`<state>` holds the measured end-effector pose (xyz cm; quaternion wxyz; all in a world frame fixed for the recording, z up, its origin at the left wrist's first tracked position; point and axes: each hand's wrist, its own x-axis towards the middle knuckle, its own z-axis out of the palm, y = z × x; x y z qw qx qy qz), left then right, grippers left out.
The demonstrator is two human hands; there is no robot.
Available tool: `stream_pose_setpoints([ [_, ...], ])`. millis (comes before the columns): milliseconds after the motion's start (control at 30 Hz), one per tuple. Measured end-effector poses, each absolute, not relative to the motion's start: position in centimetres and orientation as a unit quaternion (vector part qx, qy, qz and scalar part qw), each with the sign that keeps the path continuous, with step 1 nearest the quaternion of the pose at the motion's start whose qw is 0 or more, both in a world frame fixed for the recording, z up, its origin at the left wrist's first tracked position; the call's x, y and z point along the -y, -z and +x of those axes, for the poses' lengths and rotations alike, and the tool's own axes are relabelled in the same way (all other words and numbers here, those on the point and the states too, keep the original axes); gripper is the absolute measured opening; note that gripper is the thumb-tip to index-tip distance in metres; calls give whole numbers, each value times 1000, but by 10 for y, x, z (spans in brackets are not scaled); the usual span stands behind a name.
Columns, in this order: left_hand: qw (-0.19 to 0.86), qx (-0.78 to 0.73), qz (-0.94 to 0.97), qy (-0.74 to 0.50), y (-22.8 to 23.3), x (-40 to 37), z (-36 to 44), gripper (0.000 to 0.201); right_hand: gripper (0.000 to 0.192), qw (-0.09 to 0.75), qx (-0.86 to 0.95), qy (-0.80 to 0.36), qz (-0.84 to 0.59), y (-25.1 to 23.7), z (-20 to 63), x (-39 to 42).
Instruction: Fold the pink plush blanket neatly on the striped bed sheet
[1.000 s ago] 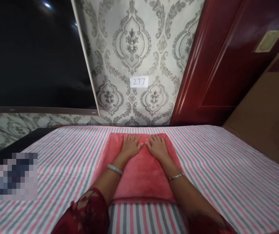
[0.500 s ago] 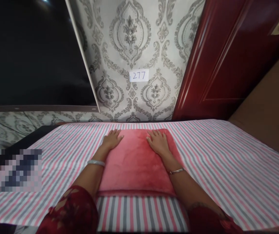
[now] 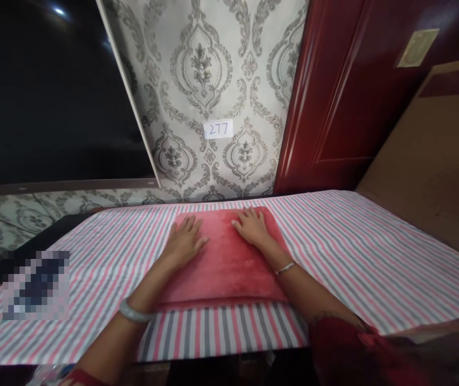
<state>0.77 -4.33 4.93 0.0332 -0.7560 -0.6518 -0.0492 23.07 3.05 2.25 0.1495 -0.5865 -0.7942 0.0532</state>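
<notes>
A folded pink-red plush cloth (image 3: 221,268) lies flat near the middle of the table, its thick folded edge toward me. My left hand (image 3: 183,244) rests palm down on its left side, fingers spread. On the upper right part lies my right hand (image 3: 251,226), also flat with the fingers apart. Neither hand grips the cloth. Under the cloth spreads a striped tablecloth (image 3: 353,252) in pink, grey and white.
A large dark screen (image 3: 52,96) stands behind the table at the left. Patterned wallpaper with a paper marked 277 (image 3: 218,128) is straight ahead. A dark red door (image 3: 333,96) and a cardboard box (image 3: 434,155) are at the right. A pixelated patch covers something at the left.
My left hand has moved inward and nearer to me on the cloth. My right hand stays on the upper right part. The camera view has turned a little to the right.
</notes>
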Motion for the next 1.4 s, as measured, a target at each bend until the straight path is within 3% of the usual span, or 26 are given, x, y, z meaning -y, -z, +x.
stream_pose_setpoints([
  [333,48,651,-754,71,10,67,33,67,60,150,830,-72,-533,7,234,39],
  [700,55,643,-760,78,12,66,30,67,55,131,814,-35,-564,20,293,49],
  [1067,27,615,-773,153,2,74,22,58,66,334,729,-225,-554,66,360,84],
  [1233,35,553,-801,226,6,126,-7,53,70,372,753,-108,-532,61,365,120],
  [1400,133,513,-830,172,32,159,-48,55,65,310,842,-6,-442,59,360,129],
])
